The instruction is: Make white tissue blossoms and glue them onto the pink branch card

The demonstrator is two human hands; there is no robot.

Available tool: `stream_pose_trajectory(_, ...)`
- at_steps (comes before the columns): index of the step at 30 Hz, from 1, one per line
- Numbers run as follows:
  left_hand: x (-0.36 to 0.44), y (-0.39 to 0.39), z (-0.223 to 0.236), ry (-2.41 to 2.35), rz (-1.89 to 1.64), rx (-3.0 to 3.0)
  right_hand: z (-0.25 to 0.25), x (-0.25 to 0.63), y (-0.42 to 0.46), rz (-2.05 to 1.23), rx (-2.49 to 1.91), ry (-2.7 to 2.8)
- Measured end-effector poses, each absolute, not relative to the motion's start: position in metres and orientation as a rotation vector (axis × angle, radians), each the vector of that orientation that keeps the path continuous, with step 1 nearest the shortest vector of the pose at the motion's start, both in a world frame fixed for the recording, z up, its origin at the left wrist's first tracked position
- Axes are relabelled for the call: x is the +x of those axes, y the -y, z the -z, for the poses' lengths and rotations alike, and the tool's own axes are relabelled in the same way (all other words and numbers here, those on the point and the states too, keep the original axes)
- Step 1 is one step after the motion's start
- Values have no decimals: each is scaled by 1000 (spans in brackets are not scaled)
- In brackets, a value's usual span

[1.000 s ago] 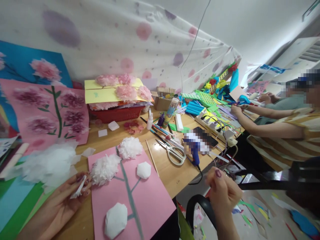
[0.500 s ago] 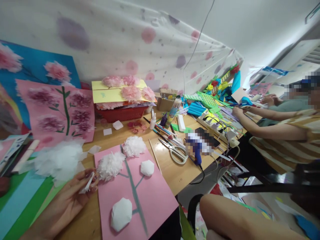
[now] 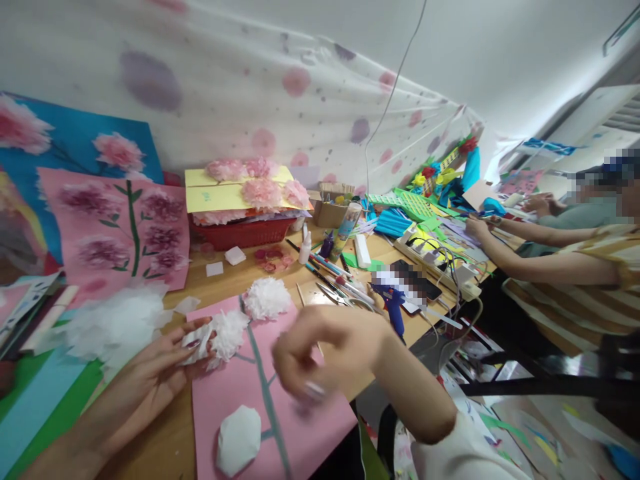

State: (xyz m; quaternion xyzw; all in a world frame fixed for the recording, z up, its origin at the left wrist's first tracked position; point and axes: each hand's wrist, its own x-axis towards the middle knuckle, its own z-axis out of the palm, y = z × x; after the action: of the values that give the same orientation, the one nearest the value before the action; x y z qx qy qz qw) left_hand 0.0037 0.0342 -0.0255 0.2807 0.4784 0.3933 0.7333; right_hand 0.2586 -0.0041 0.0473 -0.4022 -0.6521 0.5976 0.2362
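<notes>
Between the thumb and fingers of my left hand (image 3: 173, 363) is a piece of crumpled white tissue paper (image 3: 199, 341), just left of a fluffy white paper flower (image 3: 231, 333). That flower and another ruffled one (image 3: 267, 298) sit on a pink sheet (image 3: 225, 383) with a painted grey-green stem (image 3: 264, 380). Lower on the sheet lies a flat, many-sided white paper piece (image 3: 239, 440). Over the sheet's right side hovers my right hand (image 3: 325, 357), fingers curled inward and fingertips blurred; whatever they pinch, if anything, is hidden.
Scissors (image 3: 333, 293), a blue glue gun (image 3: 394, 308), a small white bottle (image 3: 305, 248) and brushes lie beyond the sheet. White tissue (image 3: 117, 320) is heaped at left. A red basket (image 3: 240, 232) stands behind. A co-worker's arm (image 3: 520, 260) reaches in from the right.
My right hand has come into view from the lower right, covering one white piece on the pink sheet. My left hand's tissue has shifted slightly right, in front of the left flower.
</notes>
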Motion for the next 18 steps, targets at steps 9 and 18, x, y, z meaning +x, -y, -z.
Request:
stream_pose_trajectory(9,34,-44,41,-1248,-1236,1281,52,200,-52,-1528,-1055,1322)
stream_pose_trajectory(18,39,-40,53,-1211,-1460,2427,60,193,-49,-1979,-521,708)
